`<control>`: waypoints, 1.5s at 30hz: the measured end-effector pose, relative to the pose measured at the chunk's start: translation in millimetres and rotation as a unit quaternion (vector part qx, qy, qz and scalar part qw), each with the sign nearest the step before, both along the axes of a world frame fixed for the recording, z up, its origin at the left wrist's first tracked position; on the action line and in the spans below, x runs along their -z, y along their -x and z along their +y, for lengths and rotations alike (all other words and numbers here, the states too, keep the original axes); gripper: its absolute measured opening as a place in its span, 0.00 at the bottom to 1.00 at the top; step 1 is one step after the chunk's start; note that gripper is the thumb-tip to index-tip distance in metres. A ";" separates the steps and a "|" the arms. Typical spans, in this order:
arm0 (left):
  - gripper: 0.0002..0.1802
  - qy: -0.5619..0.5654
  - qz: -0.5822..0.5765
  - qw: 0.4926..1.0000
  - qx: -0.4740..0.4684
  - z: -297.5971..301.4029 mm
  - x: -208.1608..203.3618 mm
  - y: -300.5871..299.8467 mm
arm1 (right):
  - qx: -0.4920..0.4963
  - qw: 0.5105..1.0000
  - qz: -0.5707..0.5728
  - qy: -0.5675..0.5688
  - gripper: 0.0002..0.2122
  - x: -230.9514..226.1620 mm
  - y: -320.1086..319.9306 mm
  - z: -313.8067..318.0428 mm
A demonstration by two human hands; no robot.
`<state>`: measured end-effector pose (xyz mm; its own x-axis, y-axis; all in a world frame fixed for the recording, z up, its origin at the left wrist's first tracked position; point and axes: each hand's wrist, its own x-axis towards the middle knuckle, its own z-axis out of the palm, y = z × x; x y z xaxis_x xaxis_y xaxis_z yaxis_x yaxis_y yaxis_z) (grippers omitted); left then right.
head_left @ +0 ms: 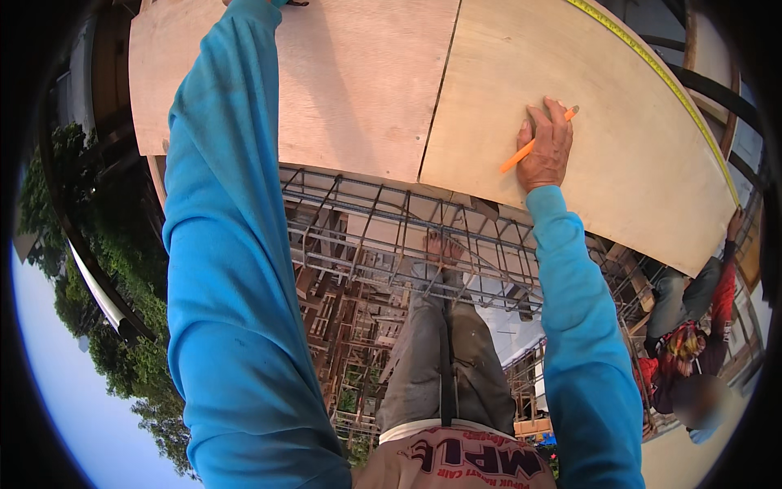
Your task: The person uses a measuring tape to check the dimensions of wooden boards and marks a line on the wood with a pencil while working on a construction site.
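Observation:
My right hand (546,147) rests on the pale plywood sheet (489,90), its fingers closed around an orange pencil (521,155). My left arm reaches up to the top edge of the picture over a pinkish plywood sheet (366,73). Only a sliver of that hand shows, beside a small dark and teal thing (295,3) cut off by the frame; its fingers are hidden. A yellow measuring tape (652,61) stretches along the far right edge of the pale sheet, down to a co-worker's hand (736,220) at the sheet's corner.
A cage of steel reinforcing bars (391,220) runs along the near edge of the sheets. My bare feet (444,247) are beside it, with timber scaffolding (350,318) far below. A co-worker in red and dark clothing (684,350) is at the right. Trees (106,269) stand at left.

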<state>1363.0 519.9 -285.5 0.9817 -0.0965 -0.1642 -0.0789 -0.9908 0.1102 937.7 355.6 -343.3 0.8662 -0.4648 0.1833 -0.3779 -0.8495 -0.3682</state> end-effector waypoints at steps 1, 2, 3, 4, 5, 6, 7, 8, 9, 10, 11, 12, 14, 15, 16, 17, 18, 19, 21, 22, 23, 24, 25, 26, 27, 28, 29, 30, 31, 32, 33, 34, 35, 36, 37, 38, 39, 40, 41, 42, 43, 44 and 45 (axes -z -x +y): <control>0.37 0.008 -0.018 1.000 0.000 8.3 7.3 -7.9 | -0.003 1.000 -0.003 0.001 0.16 0.4 0.8 2.3; 0.36 0.037 0.017 0.999 0.007 10.3 12.0 -7.0 | 0.000 1.000 0.011 -0.002 0.16 1.5 2.7 3.4; 0.35 0.065 0.047 0.997 0.012 15.3 9.3 -5.4 | 0.001 1.000 0.012 -0.011 0.16 3.4 1.9 5.0; 0.35 0.094 0.077 0.992 0.017 17.3 7.8 -4.7 | 0.003 1.000 0.013 -0.018 0.15 5.3 1.1 5.9; 0.34 0.104 0.078 0.991 0.020 21.1 8.9 -6.6 | 0.004 0.999 0.014 -0.028 0.14 4.7 2.9 8.4; 0.34 0.114 0.078 0.990 0.024 23.4 10.3 -8.8 | 0.001 1.000 0.009 -0.021 0.15 4.9 4.1 8.3; 0.34 0.124 0.078 0.989 0.027 26.0 12.0 -10.1 | -0.003 1.000 0.004 -0.013 0.16 5.9 3.8 7.5; 0.34 0.152 0.074 0.984 0.053 28.4 13.8 -9.2 | -0.005 1.000 -0.001 -0.006 0.16 6.5 4.1 7.0; 0.33 0.163 0.063 0.983 0.063 28.7 16.6 -8.4 | -0.004 1.000 -0.001 -0.003 0.16 6.3 4.5 6.7; 0.33 0.173 0.053 0.981 0.073 29.1 18.8 -8.1 | -0.002 1.000 -0.002 -0.001 0.16 5.9 4.8 6.4; 0.33 0.182 0.040 0.979 0.083 28.6 19.2 -7.7 | -0.002 1.000 -0.003 0.001 0.16 6.6 4.5 6.0; 0.33 0.170 0.043 0.982 0.069 27.6 19.1 -7.9 | -0.001 1.000 -0.006 -0.003 0.16 7.4 4.9 6.4; 0.33 0.148 0.051 0.987 0.044 24.7 19.8 -8.5 | 0.002 1.000 -0.008 -0.010 0.15 6.7 7.3 7.5; 0.33 0.161 0.060 0.984 0.047 25.8 19.7 -8.2 | 0.000 1.000 -0.008 -0.010 0.15 5.7 7.5 7.4; 0.33 0.174 0.068 0.981 0.050 28.1 18.4 -8.3 | -0.001 1.000 -0.007 -0.010 0.15 5.3 6.2 7.1; 0.33 0.192 0.077 0.977 0.055 24.3 18.0 -7.4 | -0.001 1.000 -0.006 -0.006 0.15 5.7 5.2 3.8; 0.33 0.176 0.082 0.980 0.045 21.3 16.4 -7.1 | -0.002 1.000 -0.007 -0.004 0.15 6.8 4.8 2.6; 0.34 0.160 0.087 0.983 0.035 19.7 13.6 -7.6 | -0.003 1.000 -0.007 -0.001 0.15 8.3 3.9 2.7; 0.34 0.134 0.083 0.987 0.038 19.4 12.1 -6.5 | -0.006 1.000 -0.005 -0.008 0.15 7.6 5.1 3.8; 0.34 0.126 0.074 0.988 0.053 18.8 12.9 -5.7 | -0.006 1.000 -0.002 -0.015 0.15 7.5 6.6 3.9; 0.34 0.117 0.060 0.989 0.069 19.7 12.8 -8.5 | -0.006 1.000 -0.003 -0.024 0.14 8.2 5.7 4.2; 0.34 0.115 0.054 0.990 0.065 21.1 13.7 -9.9 | -0.006 1.000 0.002 -0.027 0.14 7.5 6.2 3.7; 0.35 0.113 0.048 0.991 0.061 23.0 15.5 -10.0 | -0.007 1.000 0.004 -0.030 0.14 7.1 7.0 4.6; 0.35 0.114 0.042 0.991 0.060 20.6 17.2 -10.1 | -0.007 1.000 0.007 -0.030 0.14 7.9 7.8 5.5; 0.35 0.129 0.062 0.988 0.058 20.0 16.9 -11.4 | -0.006 0.999 0.009 -0.031 0.14 8.6 8.1 5.0; 0.35 0.143 0.083 0.985 0.055 21.6 15.8 -12.4 | -0.005 1.000 0.001 -0.015 0.15 10.8 6.0 1.7; 0.35 0.153 0.105 0.981 0.051 24.7 14.0 -11.2 | -0.004 1.000 -0.005 -0.003 0.15 12.3 3.8 1.2; 0.34 0.145 0.092 0.984 0.055 24.9 14.9 -9.8 | -0.004 1.000 -0.012 0.009 0.16 12.5 3.0 2.2; 0.34 0.136 0.078 0.986 0.058 25.1 16.4 -8.2 | -0.003 1.000 -0.003 0.005 0.16 10.3 5.7 4.6; 0.34 0.127 0.062 0.988 0.061 23.2 15.5 -8.8 | -0.002 1.000 0.002 0.001 0.16 8.5 7.3 4.3; 0.33 0.155 0.069 0.983 0.067 22.5 13.9 -9.6 | -0.002 1.000 0.006 -0.003 0.16 7.8 7.8 3.8; 0.33 0.183 0.077 0.977 0.073 22.5 12.3 -10.3 | 0.001 1.000 0.002 -0.003 0.16 8.2 6.1 3.2; 0.32 0.212 0.085 0.970 0.078 20.9 10.3 -5.9 | 0.002 1.000 0.000 -0.001 0.15 9.1 5.5 2.7; 0.32 0.211 0.093 0.971 0.065 18.2 9.0 -1.5 | 0.004 1.000 -0.003 0.001 0.15 9.7 5.5 2.0; 0.31 0.209 0.100 0.971 0.051 14.4 7.9 2.7 | 0.003 1.000 0.001 0.001 0.15 9.5 7.3 1.0; 0.31 0.206 0.104 0.972 0.039 15.0 4.0 2.3 | 0.003 1.000 0.000 0.001 0.15 9.1 7.0 1.7; 0.31 0.196 0.102 0.974 0.039 18.2 4.3 -1.8 | 0.003 1.000 -0.001 0.000 0.15 8.5 6.3 2.3; 0.31 0.187 0.101 0.976 0.040 20.0 7.4 -5.8 | 0.001 1.000 0.005 -0.001 0.15 7.8 4.7 2.5; 0.31 0.176 0.099 0.979 0.038 21.5 10.2 -7.7 | 0.001 1.000 0.002 -0.005 0.15 7.9 5.2 3.4; 0.31 0.219 0.084 0.970 0.055 23.9 14.6 -7.0 | 0.001 1.000 -0.002 -0.009 0.15 8.4 5.6 4.7; 0.31 0.220 0.094 0.970 0.043 28.0 12.8 -12.0 | 0.001 1.000 -0.005 -0.014 0.15 9.5 4.0 6.2; 0.31 0.224 0.111 0.968 0.032 23.0 8.2 -6.1 | 0.001 1.000 -0.003 -0.010 0.15 8.8 5.2 5.4; 0.30 0.227 0.129 0.965 0.021 19.2 6.3 -1.0 | 0.001 1.000 -0.001 -0.007 0.15 7.8 5.1 4.0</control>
<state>1364.0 539.1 -291.8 0.9075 -0.2557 -0.3333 -0.0309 -0.8318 0.5542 932.6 359.5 -351.1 0.8651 -0.4691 0.1778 -0.3789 -0.8433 -0.3811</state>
